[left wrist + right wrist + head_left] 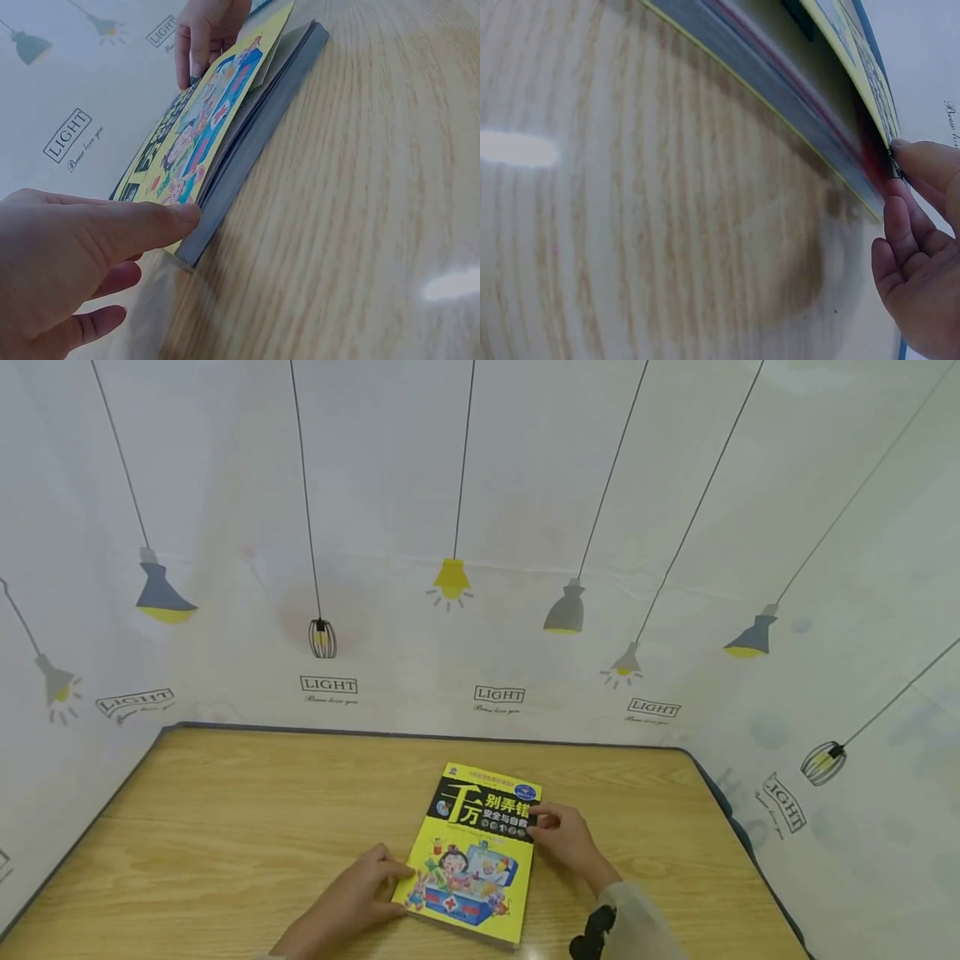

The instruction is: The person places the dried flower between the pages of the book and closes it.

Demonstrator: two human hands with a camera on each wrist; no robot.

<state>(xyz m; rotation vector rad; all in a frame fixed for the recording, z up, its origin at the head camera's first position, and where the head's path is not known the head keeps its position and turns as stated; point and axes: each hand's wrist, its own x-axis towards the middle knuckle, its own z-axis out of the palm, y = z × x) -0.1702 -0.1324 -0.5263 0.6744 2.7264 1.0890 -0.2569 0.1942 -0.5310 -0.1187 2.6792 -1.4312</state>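
Observation:
A thick paperback book (465,860) with a yellow and black cover and cartoon pictures lies on the table, slightly turned. My left hand (363,893) holds its left edge near the lower corner; in the left wrist view the thumb (176,221) rests at that corner. On the book's right edge, my right hand (566,839) pinches the front cover between thumb and fingers. The right wrist view shows the cover (855,71) raised at this edge, with a gap above the grey page block (772,97).
The wooden table (262,802) has a dark rim along its back and sides. A pale cloth (375,527) printed with hanging lamps and the word LIGHT surrounds it. A black band-like item (592,933) sits by my right sleeve (637,922).

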